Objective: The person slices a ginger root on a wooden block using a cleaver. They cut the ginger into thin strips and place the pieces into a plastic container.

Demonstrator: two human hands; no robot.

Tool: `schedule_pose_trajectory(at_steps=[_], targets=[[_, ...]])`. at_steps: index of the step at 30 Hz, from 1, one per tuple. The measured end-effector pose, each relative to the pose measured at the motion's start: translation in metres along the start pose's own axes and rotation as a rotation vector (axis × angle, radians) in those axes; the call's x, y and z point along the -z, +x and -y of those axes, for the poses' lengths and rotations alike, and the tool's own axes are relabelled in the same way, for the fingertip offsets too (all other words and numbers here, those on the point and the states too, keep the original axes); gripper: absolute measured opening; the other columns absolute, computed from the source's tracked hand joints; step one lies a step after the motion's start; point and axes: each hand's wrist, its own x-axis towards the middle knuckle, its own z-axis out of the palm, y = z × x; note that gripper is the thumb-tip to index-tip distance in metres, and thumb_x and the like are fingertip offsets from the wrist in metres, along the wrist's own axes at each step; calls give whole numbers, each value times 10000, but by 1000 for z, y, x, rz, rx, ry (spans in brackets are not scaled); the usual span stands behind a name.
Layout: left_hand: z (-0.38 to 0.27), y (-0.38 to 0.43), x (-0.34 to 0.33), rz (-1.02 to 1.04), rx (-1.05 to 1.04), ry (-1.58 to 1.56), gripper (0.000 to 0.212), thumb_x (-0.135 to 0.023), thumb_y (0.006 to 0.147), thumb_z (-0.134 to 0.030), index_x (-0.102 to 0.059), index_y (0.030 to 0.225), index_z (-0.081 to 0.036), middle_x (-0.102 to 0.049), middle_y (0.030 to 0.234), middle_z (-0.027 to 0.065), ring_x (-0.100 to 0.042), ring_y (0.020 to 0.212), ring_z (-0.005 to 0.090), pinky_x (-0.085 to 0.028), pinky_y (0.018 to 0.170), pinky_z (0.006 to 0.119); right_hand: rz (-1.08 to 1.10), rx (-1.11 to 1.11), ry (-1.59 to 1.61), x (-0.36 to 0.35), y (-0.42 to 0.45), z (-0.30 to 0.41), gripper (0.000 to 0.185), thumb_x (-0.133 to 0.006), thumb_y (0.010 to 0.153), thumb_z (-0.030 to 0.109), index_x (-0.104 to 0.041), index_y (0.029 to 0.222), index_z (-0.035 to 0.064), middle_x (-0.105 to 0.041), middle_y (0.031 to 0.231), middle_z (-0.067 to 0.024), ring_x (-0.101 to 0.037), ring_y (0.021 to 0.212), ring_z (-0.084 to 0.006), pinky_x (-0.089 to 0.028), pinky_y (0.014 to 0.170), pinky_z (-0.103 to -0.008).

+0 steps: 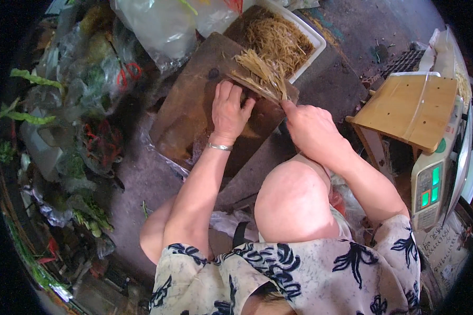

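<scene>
In my right hand point(311, 124) is the handle end of a wide-bladed knife point(256, 87), probably a cleaver. Its blade slants up and left over a dark, wet wooden cutting board point(181, 106). A bundle of pale tan shredded food strips point(262, 71) lies along the blade's upper side. My left hand point(229, 108) is over the board just below the blade, thumb apart from the curled fingers, with nothing seen in it. Beyond the board, a white-rimmed plastic tray point(319, 41) holds a heap of brown shreds point(274, 37). The knife's handle is mostly hidden by my right hand.
Plastic bags point(153, 27) crowd the board's far left. Bagged greens and long green pods point(35, 78) fill the left side. To the right stand a small wooden stool point(406, 106) and a digital scale point(427, 193) with lit displays. A carton point(443, 252) bears handwriting. My bare knee point(295, 197) is close below the board.
</scene>
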Motion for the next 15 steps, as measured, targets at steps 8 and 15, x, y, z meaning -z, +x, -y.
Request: schedule_pose_trajectory(at_steps=[8, 15], targets=[[0, 0, 2, 2, -19, -14, 342, -754, 682, -62, -589, 978, -16, -563, 1017, 142, -531, 949, 370, -458, 862, 439, -126, 74, -20, -22, 47, 10, 137, -473, 880, 82, -559, 950, 1, -664, 801, -219, -672, 748, -391, -542, 659, -482], [-5, 5, 14, -24, -36, 24, 291, -703, 767, -71, -603, 1036, -24, -558, 1109, 152, -530, 1050, 370, -450, 924, 433, -100, 13, 36, -11, 51, 2, 153, -473, 892, 90, -578, 969, 12, -656, 754, -233, -662, 783, -436, -530, 679, -523]])
